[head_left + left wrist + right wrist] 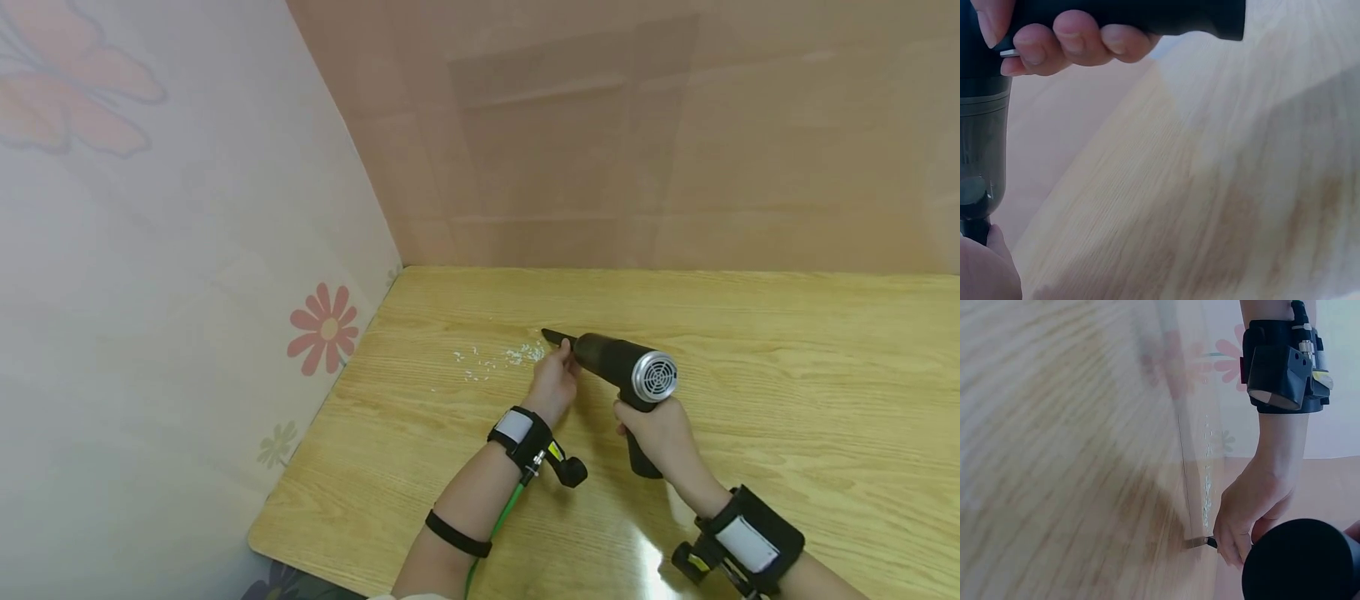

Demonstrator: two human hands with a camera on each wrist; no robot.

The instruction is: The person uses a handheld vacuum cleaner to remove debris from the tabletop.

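Note:
A black handheld vacuum cleaner (611,357) with a silver vented rear cap is held over the wooden table, its narrow nozzle (557,337) pointing left. My right hand (663,437) grips its handle (1191,15); the curled fingers (1075,34) show in the left wrist view. Near the front, my left hand (553,385) pinches the nozzle, with the thumb side up against it. The clear dust cup (984,144) lies between the two hands. White crumbs (521,354) are scattered on the table just left of the nozzle tip (1211,542).
The wooden table (810,400) meets a flowered wall (187,333) on the left and a brown covering (675,167) at the back. A green cable (507,512) runs along the left forearm from its wrist camera.

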